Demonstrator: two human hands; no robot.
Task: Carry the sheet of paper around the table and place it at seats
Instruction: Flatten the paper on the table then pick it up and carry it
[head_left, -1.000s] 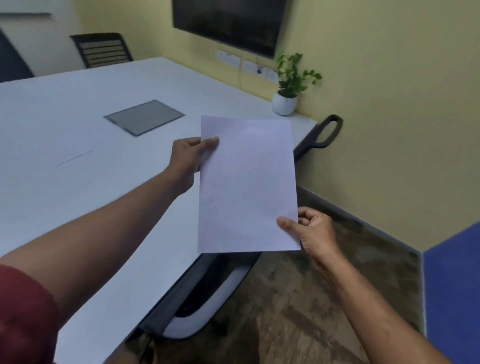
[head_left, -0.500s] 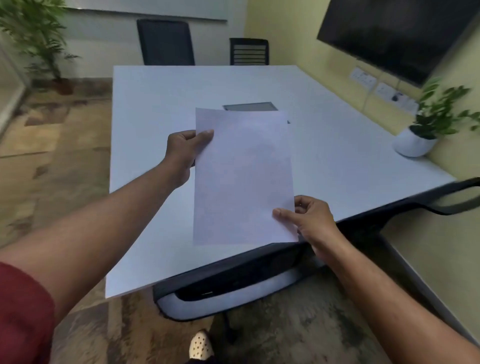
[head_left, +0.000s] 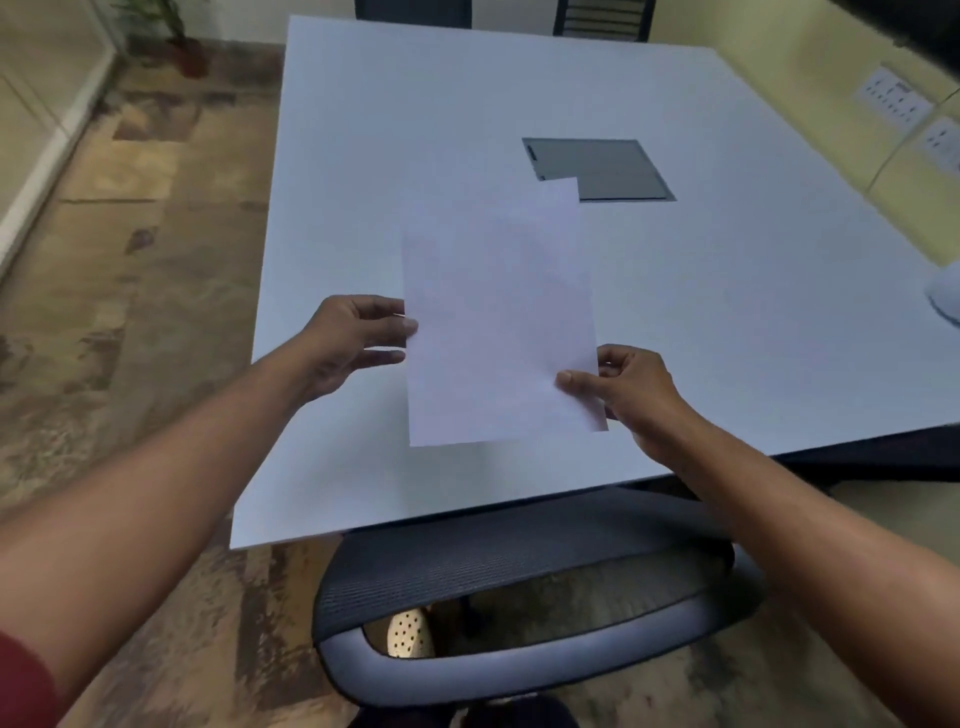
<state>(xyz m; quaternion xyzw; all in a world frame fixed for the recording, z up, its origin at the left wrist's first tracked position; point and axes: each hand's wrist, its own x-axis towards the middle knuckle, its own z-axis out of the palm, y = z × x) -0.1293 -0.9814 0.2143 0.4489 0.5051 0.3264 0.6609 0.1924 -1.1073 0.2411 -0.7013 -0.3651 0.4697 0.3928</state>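
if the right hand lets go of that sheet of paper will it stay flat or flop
Probably flop. The sheet of paper looks thin, with faint bends across it, and both the left hand and right hand pinch opposite edges. It seems very light, so it would likely slide easily on the smooth white table.

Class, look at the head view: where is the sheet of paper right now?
The sheet is in mid-frame, held over the near part of the white table, between the left hand and right hand, just short of the grey panel.

head cam | worn on head | faces forward-down | near table edge, over chair back
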